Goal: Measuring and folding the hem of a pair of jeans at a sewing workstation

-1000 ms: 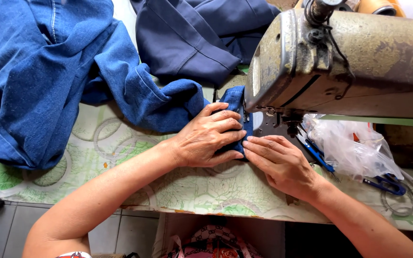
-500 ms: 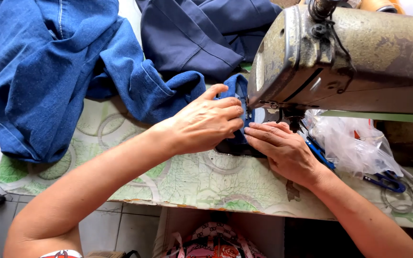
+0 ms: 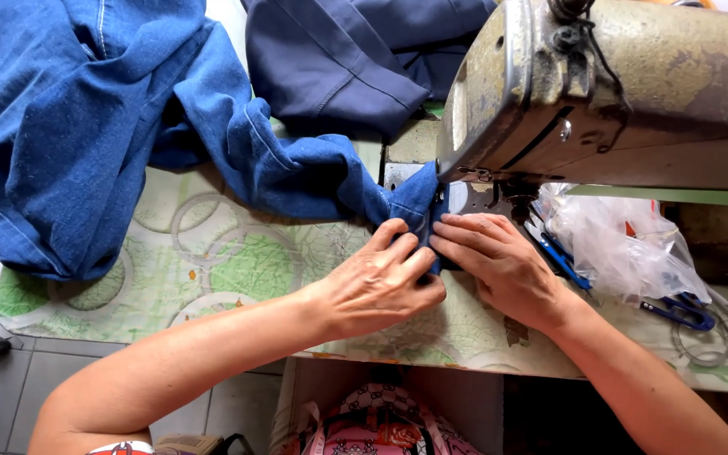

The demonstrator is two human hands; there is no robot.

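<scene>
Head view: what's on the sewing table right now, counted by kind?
Blue denim garment: 1
Dark navy garment: 1
Sewing machine: 1
Clear plastic bag: 1
Blue-handled scissors: 1
Total: 5

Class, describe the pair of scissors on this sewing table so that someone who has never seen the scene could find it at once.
Start at the big worn sewing machine on the right of the table. Below its arm lies a crumpled clear plastic bag; the scissors lie at the bag's lower right edge, beyond the right hand. Their bright blue loop handles set them apart from the pale bag and green patterned cloth.
</scene>
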